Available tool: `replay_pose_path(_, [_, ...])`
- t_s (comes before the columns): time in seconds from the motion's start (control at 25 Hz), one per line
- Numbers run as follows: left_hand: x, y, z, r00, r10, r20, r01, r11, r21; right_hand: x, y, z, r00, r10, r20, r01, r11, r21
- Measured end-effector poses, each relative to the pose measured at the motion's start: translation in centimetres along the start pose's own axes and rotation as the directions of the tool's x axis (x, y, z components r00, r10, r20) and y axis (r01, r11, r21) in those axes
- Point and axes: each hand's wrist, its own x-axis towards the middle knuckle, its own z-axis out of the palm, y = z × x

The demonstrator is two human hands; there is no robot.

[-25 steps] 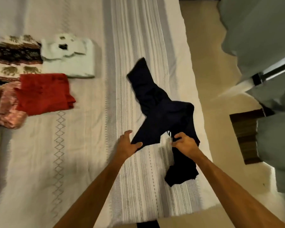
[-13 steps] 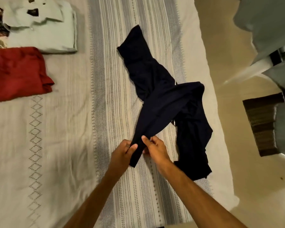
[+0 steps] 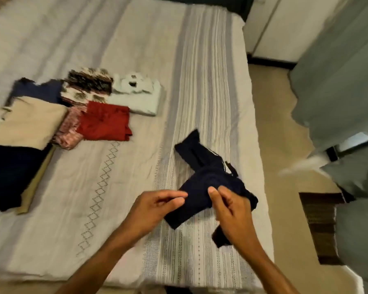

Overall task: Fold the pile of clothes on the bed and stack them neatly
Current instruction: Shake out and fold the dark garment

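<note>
- Bed (image 3: pixel 136 49): folded clothes (image 3: pixel 102 122) sit at ten o'clock.
- Dark navy garment (image 3: pixel 208 179), crumpled at five o'clock, is mid-fold.
- Left hand (image 3: pixel 155 206) and right hand (image 3: pixel 232 209) each pinch its near edge; next, probably straighten it flat.

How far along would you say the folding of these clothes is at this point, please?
Mostly done: the red garment, the white shirt and a beige piece lie folded side by side on the bed. In hand: the left hand and right hand pinch the dark trousers, half folded. Left: finishing that and stacking.
</note>
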Motion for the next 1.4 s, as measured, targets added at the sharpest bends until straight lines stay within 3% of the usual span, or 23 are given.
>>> replay_pose_path(0.08, [-2.4,7.3,-1.7,0.971,0.236,0.042,-0.238,0.925,0.296,0.3,-6.9,-4.0,0.992,-0.126,0.001,0.125,0.987,-0.104])
replay_pose_path(0.2, [-6.0,19.1,-3.6,0.786,0.599,0.153,-0.533,0.531,0.659,-1.1,-16.8,-9.5,0.959,-0.281,-0.018,0.275,0.948,-0.158])
replay_pose_path(0.32, [-10.2,31.0,-4.7,0.594,0.730,0.337,-0.593,0.114,0.797,-3.2,-24.1,-13.3,0.943,-0.330,-0.045,0.327,0.943,-0.059])
replay_pose_path(0.36, [-11.6,34.3,-4.9,0.570,0.727,0.383,-0.583,0.029,0.812,-4.0,-26.2,-14.1,0.942,-0.324,-0.085,0.328,0.944,0.025])
replay_pose_path(0.44, [-14.2,39.4,-4.7,0.557,0.737,0.384,-0.540,-0.030,0.841,-4.8,-29.5,-15.1,0.936,-0.309,-0.167,0.341,0.914,0.220])
replay_pose_path(0.52, [-16.5,42.8,-4.2,0.554,0.780,0.292,-0.459,-0.007,0.888,-5.5,-31.9,-15.5,0.936,-0.304,-0.181,0.351,0.857,0.378])
replay_pose_path(0.6, [-17.9,45.0,-3.7,0.543,0.816,0.198,-0.383,0.031,0.923,-6.1,-33.3,-14.9,0.926,-0.366,-0.097,0.371,0.823,0.430])
replay_pose_path(0.68, [-19.0,46.3,-3.8,0.534,0.835,0.130,-0.378,0.099,0.920,-6.6,-32.1,-12.5,0.912,-0.407,0.052,0.391,0.901,0.187])
replay_pose_path(0.76, [-19.8,47.4,-4.5,0.516,0.853,0.078,-0.369,0.139,0.919,-7.1,-28.0,-9.6,0.904,-0.402,0.144,0.407,0.913,-0.006])
replay_pose_path(0.88, [-21.0,48.5,-6.8,0.499,0.867,0.012,-0.260,0.137,0.956,-6.0,-22.3,-8.4,0.959,-0.283,0.033,0.276,0.951,0.142])
replay_pose_path(0.96, [-21.7,48.7,-8.6,0.518,0.855,-0.016,-0.194,0.136,0.972,-4.2,-21.7,-10.0,0.957,-0.280,-0.073,0.288,0.949,0.133])
replay_pose_path(1.08, [-22.1,48.9,-11.0,0.484,0.867,-0.115,-0.099,0.186,0.978,-2.1,-24.6,-13.9,0.900,-0.409,-0.148,0.417,0.908,0.030])
replay_pose_path(1.2, [-21.9,49.0,-14.3,0.391,0.867,-0.309,-0.042,0.352,0.935,-0.9,-29.0,-18.2,0.753,-0.642,-0.144,0.556,0.738,-0.383])
replay_pose_path(1.28, [-21.6,48.1,-15.9,0.369,0.834,-0.411,-0.047,0.458,0.888,0.3,-32.2,-21.1,0.623,-0.764,-0.170,0.506,0.559,-0.656])
replay_pose_path(1.32, [-21.2,47.5,-16.3,0.381,0.811,-0.443,-0.073,0.505,0.860,1.3,-33.7,-22.5,0.595,-0.777,-0.206,0.463,0.541,-0.702])
replay_pose_path(1.4, [-20.5,46.6,-16.8,0.417,0.766,-0.489,-0.168,0.594,0.787,3.4,-35.8,-25.5,0.672,-0.720,-0.173,0.492,0.609,-0.622])
